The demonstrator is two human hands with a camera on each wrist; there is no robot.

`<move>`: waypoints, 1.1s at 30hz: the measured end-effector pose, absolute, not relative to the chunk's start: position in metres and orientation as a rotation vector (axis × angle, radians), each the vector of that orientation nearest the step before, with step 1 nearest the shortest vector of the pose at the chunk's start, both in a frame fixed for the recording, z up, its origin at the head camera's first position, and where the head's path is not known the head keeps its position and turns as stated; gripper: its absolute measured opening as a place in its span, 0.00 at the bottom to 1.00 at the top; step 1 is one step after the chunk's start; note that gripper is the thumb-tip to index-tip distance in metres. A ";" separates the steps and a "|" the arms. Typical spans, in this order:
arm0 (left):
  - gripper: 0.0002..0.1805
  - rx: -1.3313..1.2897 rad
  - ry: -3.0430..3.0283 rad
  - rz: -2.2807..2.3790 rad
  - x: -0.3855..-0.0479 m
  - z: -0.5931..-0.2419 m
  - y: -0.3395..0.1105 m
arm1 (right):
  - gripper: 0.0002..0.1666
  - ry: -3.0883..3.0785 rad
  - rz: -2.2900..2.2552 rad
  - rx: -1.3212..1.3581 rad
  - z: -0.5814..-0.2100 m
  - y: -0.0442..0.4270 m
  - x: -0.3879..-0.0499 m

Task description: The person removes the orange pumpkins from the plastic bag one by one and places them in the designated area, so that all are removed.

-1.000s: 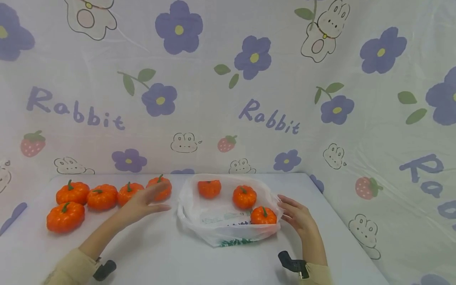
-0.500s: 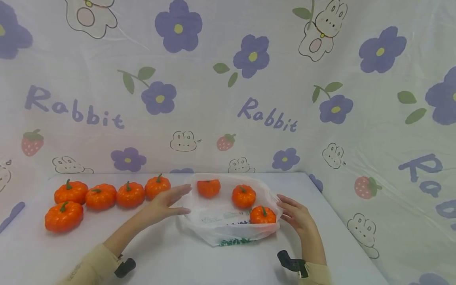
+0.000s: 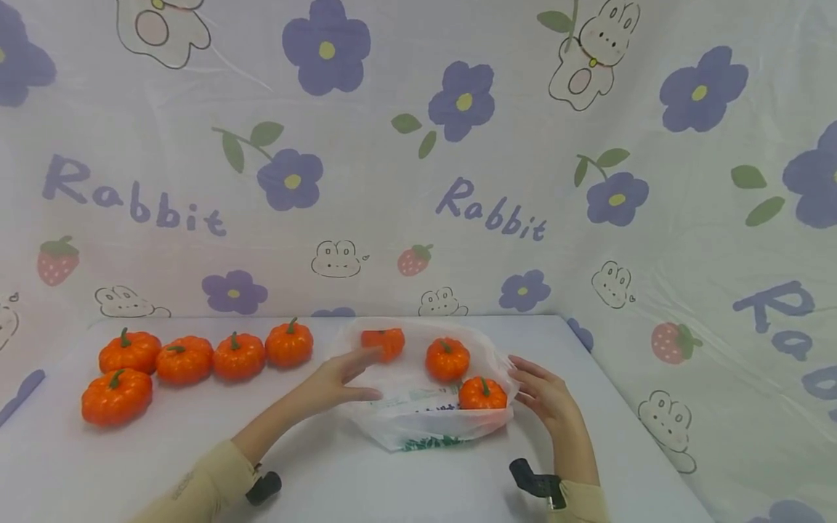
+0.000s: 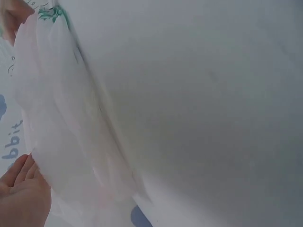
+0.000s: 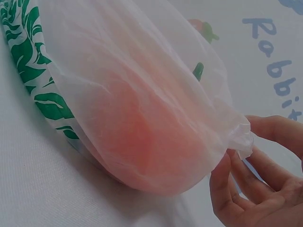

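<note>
In the head view, a white plastic bag (image 3: 418, 432) lies with its mouth wide, and three small orange pumpkins show in it: one at the back left (image 3: 394, 345), one in the middle (image 3: 447, 360), one at the front right (image 3: 482, 394). My left hand (image 3: 333, 381) reaches over the bag's left side, thumb and fingers apart. Its fingertips overlap the back left pumpkin; I cannot tell whether they touch it. At the opposite side my right hand (image 3: 546, 396) pinches the bag's rim; in the right wrist view its fingers (image 5: 274, 132) hold a bunched edge.
Several more pumpkins with green stems stand at the table's left, among them a front one (image 3: 116, 398) and the one nearest the bag (image 3: 289, 344). The white table (image 3: 392, 487) ends against a printed curtain (image 3: 366, 218).
My left hand has moved right, from beside the loose pumpkins to over the bag's left side. My right hand stays at the bag's right rim.
</note>
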State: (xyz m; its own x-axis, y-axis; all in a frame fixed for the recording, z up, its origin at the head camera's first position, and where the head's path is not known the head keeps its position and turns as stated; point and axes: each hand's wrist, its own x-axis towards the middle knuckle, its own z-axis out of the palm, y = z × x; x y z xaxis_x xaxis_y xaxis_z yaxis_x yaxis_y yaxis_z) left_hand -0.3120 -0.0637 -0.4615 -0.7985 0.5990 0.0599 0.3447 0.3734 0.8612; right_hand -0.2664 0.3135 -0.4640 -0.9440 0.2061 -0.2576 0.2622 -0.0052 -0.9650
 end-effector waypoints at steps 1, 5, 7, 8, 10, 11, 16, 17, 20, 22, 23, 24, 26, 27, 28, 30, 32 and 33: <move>0.43 0.843 2.368 1.391 -0.312 -0.462 -0.060 | 0.34 2.187 -2.136 0.512 -0.463 0.314 -0.266; 0.40 0.880 2.349 1.398 -0.312 -0.466 -0.047 | 0.34 2.193 -2.129 0.503 -0.462 0.314 -0.267; 0.40 0.887 2.336 1.408 -0.311 -0.467 -0.039 | 0.34 2.191 -2.130 0.501 -0.462 0.314 -0.267; 0.40 0.893 2.331 1.412 -0.311 -0.467 -0.036 | 0.34 2.191 -2.129 0.501 -0.462 0.314 -0.267; 0.39 0.898 2.323 1.412 -0.310 -0.468 -0.029 | 0.34 2.188 -2.135 0.500 -0.462 0.314 -0.267; 0.39 0.903 2.316 1.412 -0.309 -0.468 -0.026 | 0.34 2.190 -2.133 0.501 -0.462 0.314 -0.267; 0.40 0.918 2.297 1.390 -0.307 -0.469 -0.008 | 0.33 2.192 -2.128 0.510 -0.463 0.313 -0.268; 0.40 0.918 2.297 1.381 -0.307 -0.469 -0.004 | 0.34 2.193 -2.128 0.509 -0.463 0.313 -0.268; 0.40 0.927 2.309 1.361 -0.307 -0.472 0.008 | 0.33 2.189 -2.133 0.509 -0.463 0.313 -0.268; 0.39 0.932 2.324 1.347 -0.307 -0.474 0.017 | 0.33 2.187 -2.135 0.506 -0.463 0.313 -0.269; 0.38 0.926 2.327 1.347 -0.307 -0.475 0.021 | 0.34 2.188 -2.135 0.510 -0.462 0.313 -0.269; 0.38 0.920 2.329 1.349 -0.307 -0.475 0.025 | 0.33 2.189 -2.133 0.510 -0.462 0.313 -0.269; 0.38 0.910 2.341 1.345 -0.308 -0.477 0.033 | 0.33 2.193 -2.127 0.510 -0.461 0.312 -0.269; 0.37 0.910 2.343 1.347 -0.308 -0.477 0.036 | 0.33 2.193 -2.128 0.513 -0.461 0.312 -0.269; 0.37 0.905 2.344 1.351 -0.308 -0.477 0.040 | 0.33 2.197 -2.124 0.515 -0.461 0.312 -0.270; 0.37 0.904 2.346 1.360 -0.308 -0.478 0.046 | 0.33 2.203 -2.120 0.512 -0.460 0.312 -0.270; 0.36 0.897 2.343 1.373 -0.308 -0.479 0.053 | 0.33 2.208 -2.118 0.506 -0.459 0.313 -0.269; 0.36 0.889 2.337 1.381 -0.308 -0.479 0.056 | 0.33 2.207 -2.121 0.506 -0.459 0.313 -0.269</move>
